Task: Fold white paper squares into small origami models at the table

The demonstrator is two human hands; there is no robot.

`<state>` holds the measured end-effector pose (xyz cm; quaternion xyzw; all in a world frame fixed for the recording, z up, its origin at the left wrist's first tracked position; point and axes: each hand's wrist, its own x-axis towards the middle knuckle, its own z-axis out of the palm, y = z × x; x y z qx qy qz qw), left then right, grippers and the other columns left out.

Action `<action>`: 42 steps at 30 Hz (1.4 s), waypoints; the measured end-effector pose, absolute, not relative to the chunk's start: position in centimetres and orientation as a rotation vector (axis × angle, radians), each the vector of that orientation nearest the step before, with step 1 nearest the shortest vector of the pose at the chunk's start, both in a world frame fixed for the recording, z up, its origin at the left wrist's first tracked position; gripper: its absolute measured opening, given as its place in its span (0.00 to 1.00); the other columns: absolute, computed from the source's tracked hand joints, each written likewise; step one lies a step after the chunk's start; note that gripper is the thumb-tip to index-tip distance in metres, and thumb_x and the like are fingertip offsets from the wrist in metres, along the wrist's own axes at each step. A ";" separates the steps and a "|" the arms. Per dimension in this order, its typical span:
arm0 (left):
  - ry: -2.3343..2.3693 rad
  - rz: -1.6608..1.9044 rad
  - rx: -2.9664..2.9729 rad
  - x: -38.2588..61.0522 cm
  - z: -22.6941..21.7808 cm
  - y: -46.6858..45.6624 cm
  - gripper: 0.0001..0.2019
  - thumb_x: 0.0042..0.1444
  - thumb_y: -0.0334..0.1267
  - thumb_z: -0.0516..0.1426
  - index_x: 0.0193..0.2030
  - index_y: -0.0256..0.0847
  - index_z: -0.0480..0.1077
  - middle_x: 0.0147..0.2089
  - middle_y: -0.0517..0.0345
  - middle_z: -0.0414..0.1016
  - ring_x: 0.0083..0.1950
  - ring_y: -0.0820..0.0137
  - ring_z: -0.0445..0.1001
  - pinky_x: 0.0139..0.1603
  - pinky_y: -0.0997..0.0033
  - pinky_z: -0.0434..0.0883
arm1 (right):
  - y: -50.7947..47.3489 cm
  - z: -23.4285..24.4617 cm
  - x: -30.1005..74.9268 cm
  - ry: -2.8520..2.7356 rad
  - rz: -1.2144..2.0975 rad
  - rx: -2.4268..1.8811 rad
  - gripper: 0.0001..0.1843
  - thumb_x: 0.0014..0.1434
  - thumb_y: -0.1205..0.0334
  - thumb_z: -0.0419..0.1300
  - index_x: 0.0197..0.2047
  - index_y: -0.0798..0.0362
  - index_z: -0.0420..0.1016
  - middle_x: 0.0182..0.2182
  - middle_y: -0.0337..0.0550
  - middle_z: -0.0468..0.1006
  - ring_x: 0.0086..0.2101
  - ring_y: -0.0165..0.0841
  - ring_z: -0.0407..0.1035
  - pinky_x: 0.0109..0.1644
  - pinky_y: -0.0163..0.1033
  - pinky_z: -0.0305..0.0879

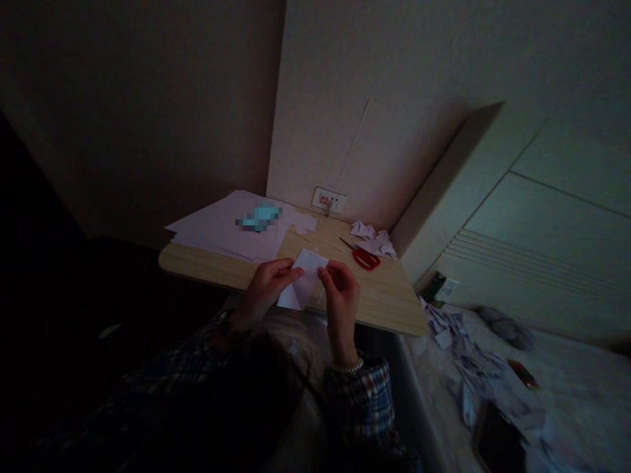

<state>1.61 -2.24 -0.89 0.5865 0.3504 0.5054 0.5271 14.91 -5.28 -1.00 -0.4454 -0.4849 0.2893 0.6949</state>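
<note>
Dim rm, wood table (389, 299), L hand (263, 287), R hand (341, 297) on paper (304, 281)

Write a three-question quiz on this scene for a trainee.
1. True or false: the left hand and the right hand both hold the white paper.
2. Where are the red scissors? A) in the right hand B) on the table, right of the white paper C) on the bed
3. Fill in: the stack of sheets lies on the table's ___ side.
Key: 1 true; 2 B; 3 left.
</note>
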 end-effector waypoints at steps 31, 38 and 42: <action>0.873 1.426 1.332 1.4 0.5 -2.0 0.08 0.41 0.39 0.64 0.23 0.36 0.72 0.24 0.61 0.74 0.29 0.72 0.72 0.32 0.76 0.67 | -5.6 -0.8 14.9 -1.301 0.494 -1.088 0.07 0.55 0.61 0.59 0.26 0.53 0.70 0.22 0.35 0.70 0.27 0.29 0.65 0.34 0.35 0.60; 0.755 1.314 1.206 1.4 0.0 -1.7 0.09 0.41 0.41 0.63 0.23 0.37 0.71 0.24 0.62 0.73 0.29 0.72 0.70 0.32 0.75 0.68 | -5.5 -0.8 15.0 -1.314 0.495 -1.095 0.07 0.54 0.60 0.59 0.27 0.53 0.70 0.23 0.35 0.71 0.28 0.30 0.65 0.33 0.35 0.59; 0.774 1.324 1.236 1.5 -0.4 -1.5 0.11 0.42 0.43 0.63 0.28 0.36 0.73 0.28 0.59 0.76 0.33 0.70 0.73 0.36 0.74 0.69 | -5.2 -0.9 15.1 -1.272 0.523 -1.064 0.08 0.54 0.60 0.59 0.26 0.53 0.68 0.22 0.34 0.69 0.26 0.28 0.63 0.31 0.34 0.58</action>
